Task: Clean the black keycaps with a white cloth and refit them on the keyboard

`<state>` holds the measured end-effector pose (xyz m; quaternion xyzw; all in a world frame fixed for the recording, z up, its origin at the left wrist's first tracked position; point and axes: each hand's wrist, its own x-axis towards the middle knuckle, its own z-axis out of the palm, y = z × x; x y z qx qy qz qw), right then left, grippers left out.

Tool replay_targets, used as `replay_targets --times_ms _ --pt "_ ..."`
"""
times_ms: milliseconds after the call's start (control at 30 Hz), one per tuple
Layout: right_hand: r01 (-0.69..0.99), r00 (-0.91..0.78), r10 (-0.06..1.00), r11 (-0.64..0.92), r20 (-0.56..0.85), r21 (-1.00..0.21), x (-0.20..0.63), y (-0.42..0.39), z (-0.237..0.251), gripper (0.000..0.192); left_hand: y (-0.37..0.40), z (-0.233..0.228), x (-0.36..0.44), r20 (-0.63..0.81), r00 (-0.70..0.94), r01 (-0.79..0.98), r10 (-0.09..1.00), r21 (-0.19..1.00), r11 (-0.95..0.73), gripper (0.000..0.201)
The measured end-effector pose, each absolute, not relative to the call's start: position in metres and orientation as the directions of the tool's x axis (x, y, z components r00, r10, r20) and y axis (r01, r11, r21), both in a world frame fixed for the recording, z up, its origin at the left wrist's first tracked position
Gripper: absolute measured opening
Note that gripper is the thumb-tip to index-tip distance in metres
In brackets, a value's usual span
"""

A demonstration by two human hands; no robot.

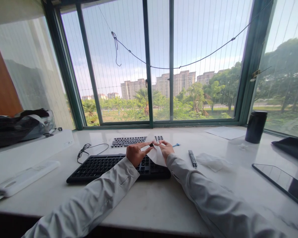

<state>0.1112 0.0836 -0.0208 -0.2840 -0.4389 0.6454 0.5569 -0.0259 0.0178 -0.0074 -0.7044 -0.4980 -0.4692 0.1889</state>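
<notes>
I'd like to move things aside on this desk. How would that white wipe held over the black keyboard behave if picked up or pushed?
The white wipe probably is floppy: it hangs creased between the left hand and right hand. It looks thin and likely very light. Pushed across the keyboard, it would probably crumple rather than slide.

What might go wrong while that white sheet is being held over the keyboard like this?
1. The white sheet is held only at its top edge by the fingertips of the left hand and right hand; it looks thin and could tear if pulled apart.
2. It hangs just above the black keyboard, so its lower edge might snag on keys.
3. The black pen lies near the right sleeve and could get nudged.
</notes>
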Motion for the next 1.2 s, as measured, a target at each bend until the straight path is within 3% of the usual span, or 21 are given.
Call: replay_targets --times_ms 133,267,433,567,700,833,1000,1200 --pt "-0.266 0.006 0.978 0.202 0.208 -0.942 0.126 0.095 -0.013 0.043 0.019 -0.006 -0.026 0.846 0.046 0.886 0.531 0.211 -0.413 0.023" --pt "0.227 0.229 0.846 0.436 0.482 -0.871 0.158 0.108 0.003 0.026 0.019 -0.005 -0.026 0.832 0.110 0.871 0.544 0.183 -0.456 0.018" --pt "0.613 0.074 0.713 0.519 0.698 -0.595 0.189 0.125 0.010 0.013 0.019 -0.005 -0.025 0.805 0.171 0.845 0.568 0.176 -0.504 0.015" --pt "0.798 -0.155 0.783 0.459 0.603 -0.391 0.196 0.135 0.003 0.014 0.018 -0.005 -0.025 0.783 0.172 0.833 0.597 0.208 -0.512 0.015" --pt "0.802 -0.311 0.829 0.491 0.466 -0.339 0.192 0.133 -0.004 0.024 0.019 -0.007 -0.025 0.708 0.233 0.778 0.666 0.275 -0.565 0.020" --pt "0.658 -0.414 0.751 0.638 0.515 -0.401 0.184 0.120 0.001 0.026 0.021 -0.007 -0.029 0.598 0.344 0.702 0.724 0.348 -0.621 0.023" --pt "0.428 -0.726 0.608 0.765 0.322 -0.481 0.173 0.107 0.007 0.034 0.021 -0.005 -0.035 0.511 0.476 0.638 0.716 0.359 -0.681 0.024" --pt "0.392 -0.786 0.555 0.789 0.272 -0.474 0.170 0.103 0.004 0.032 0.023 -0.005 -0.037 0.498 0.512 0.638 0.700 0.326 -0.698 0.024"
